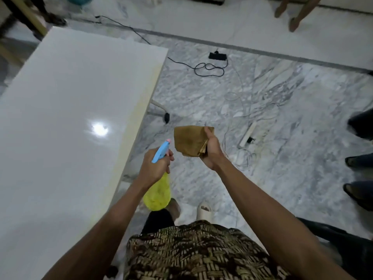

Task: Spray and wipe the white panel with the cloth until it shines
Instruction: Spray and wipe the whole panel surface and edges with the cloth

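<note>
The white panel [66, 110] is a large glossy tabletop filling the left side, with a bright lamp reflection near its middle. My left hand [154, 168] grips the neck of a spray bottle [158, 196] with a yellow body and a blue head whose pink tip points up and away. It hangs just off the panel's right edge, over the floor. My right hand [212, 150] holds a folded brown cloth [189, 140] in the air, right of the bottle and clear of the panel.
Marble floor lies to the right, strewn with a black cable [210, 68], a black adapter [217, 55], white cords and a white power strip [247, 135]. Other people's feet stand at the top right [292, 15] and along the right edge [359, 158]. A table leg with a castor [166, 117] shows under the panel.
</note>
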`<state>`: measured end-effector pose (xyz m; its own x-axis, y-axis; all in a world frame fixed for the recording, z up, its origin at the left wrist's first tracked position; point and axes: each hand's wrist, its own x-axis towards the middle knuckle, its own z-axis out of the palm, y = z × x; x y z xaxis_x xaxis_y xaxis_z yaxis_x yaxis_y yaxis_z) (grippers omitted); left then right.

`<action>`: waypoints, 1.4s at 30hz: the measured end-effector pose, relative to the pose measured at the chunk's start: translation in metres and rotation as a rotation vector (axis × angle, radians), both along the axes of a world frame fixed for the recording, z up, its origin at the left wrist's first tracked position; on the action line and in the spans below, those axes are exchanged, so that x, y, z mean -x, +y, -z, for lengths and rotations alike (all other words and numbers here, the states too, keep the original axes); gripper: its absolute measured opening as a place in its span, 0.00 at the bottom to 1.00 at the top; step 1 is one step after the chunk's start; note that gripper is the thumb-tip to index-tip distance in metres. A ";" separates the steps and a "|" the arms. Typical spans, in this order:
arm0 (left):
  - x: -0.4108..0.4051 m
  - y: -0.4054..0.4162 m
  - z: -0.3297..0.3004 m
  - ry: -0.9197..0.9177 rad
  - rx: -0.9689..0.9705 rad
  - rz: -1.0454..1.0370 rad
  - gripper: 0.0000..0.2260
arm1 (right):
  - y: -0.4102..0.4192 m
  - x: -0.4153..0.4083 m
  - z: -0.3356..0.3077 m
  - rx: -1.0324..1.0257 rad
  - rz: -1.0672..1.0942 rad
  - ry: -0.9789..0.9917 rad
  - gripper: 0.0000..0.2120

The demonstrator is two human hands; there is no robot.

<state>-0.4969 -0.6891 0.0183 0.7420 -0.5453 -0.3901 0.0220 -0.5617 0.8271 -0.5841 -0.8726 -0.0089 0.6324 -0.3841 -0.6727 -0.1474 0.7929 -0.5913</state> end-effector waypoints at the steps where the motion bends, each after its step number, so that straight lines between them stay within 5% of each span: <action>1: -0.013 -0.005 -0.002 0.009 0.003 -0.003 0.08 | -0.004 -0.016 0.000 0.003 -0.014 -0.012 0.25; 15: -0.222 -0.059 -0.034 -0.034 0.053 0.046 0.20 | -0.042 -0.235 -0.028 0.026 0.035 -0.112 0.27; 20: -0.267 -0.083 -0.032 -0.028 0.029 -0.014 0.07 | -0.062 -0.284 -0.028 0.044 -0.049 -0.082 0.28; 33: -0.343 -0.172 -0.033 0.082 0.001 -0.191 0.15 | -0.165 -0.383 -0.026 -0.016 -0.154 -0.064 0.23; 37: -0.358 -0.203 -0.038 0.104 0.035 -0.261 0.10 | -0.213 -0.410 -0.012 0.098 -0.171 0.020 0.26; 39: -0.366 -0.216 -0.039 0.118 0.049 -0.300 0.16 | -0.241 -0.426 -0.009 0.246 -0.175 0.118 0.26; 42: -0.383 -0.230 -0.039 0.101 0.036 -0.331 0.12 | -0.279 -0.455 -0.011 0.547 -0.214 0.247 0.23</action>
<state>-0.1137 -0.9188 0.0575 0.8393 -0.2963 -0.4558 0.2811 -0.4811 0.8304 -0.1287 -1.1519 0.0017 0.5843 -0.5961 -0.5506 -0.4526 0.3238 -0.8309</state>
